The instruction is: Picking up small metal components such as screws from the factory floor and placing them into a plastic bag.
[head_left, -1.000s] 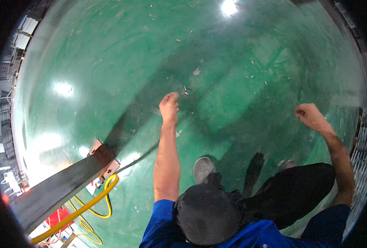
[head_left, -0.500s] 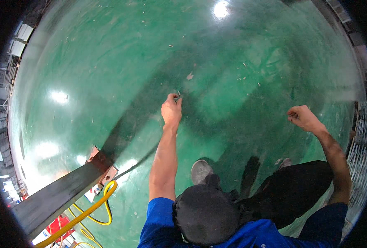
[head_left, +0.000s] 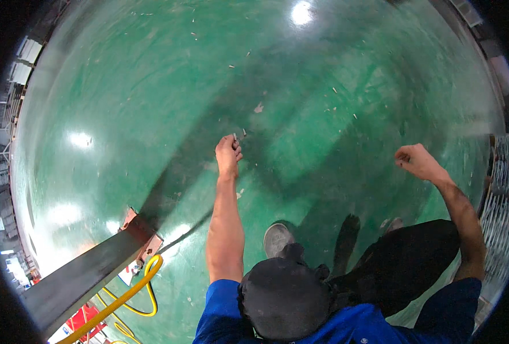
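My left hand (head_left: pixel 227 157) is stretched out low over the green floor (head_left: pixel 168 109), its fingers closed. A small pale stub-like piece (head_left: pixel 235 136) sticks up at the fingertips; its exact kind is too small to make out. Just right of that hand, apart from it, lies a similar pale piece (head_left: pixel 244 132) on the floor. Out to the right, my right hand (head_left: pixel 420 161) is held with curled fingers. Whatever it may hold is hidden inside the fingers.
Several small pale bits, such as one piece (head_left: pixel 335 90), are scattered over the floor. A grey metal post (head_left: pixel 88 269) with a base plate rises at lower left, beside a yellow hose (head_left: pixel 128 292). Stacked metal bars (head_left: pixel 501 200) line the right edge.
My left hand has drawn slightly left and turned, and a pale piece now shows at its fingertips, with another apart on the floor. My right hand has stayed almost in place.
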Available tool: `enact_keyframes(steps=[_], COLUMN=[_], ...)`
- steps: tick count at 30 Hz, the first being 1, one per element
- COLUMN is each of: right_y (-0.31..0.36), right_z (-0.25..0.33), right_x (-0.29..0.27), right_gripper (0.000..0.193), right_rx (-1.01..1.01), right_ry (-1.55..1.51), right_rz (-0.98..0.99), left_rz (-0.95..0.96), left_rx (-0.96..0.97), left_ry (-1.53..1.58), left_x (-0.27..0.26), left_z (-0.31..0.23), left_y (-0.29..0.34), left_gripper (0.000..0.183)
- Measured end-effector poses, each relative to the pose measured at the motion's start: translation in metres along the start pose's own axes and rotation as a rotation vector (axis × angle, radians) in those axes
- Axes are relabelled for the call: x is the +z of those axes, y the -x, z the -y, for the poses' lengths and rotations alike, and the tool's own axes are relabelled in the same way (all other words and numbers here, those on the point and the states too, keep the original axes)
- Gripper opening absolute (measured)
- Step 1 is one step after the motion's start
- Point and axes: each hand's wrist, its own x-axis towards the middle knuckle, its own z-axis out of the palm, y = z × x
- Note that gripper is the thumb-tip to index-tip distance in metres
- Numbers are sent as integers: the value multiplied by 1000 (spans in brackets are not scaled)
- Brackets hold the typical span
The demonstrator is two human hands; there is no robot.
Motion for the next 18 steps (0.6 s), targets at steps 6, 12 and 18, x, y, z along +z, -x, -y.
enact_keyframes(steps=[6,12,18], right_y=[5,2,17], right_z=[-9,-3,-2], right_x=[0,2,-5], right_gripper=[20,22,25], right_rx=[16,46,57], right_ry=[-51,-28,-30], right_rz=[-18,-21,-34], left_rz=[-64,-289,-315], left_rx=[-305,187,216], left_ry=[618,-699,-1043], left_x=[27,35,50], left_z=[-15,-4,-14], left_y=[0,-13,-5], left_gripper=[17,28,25])
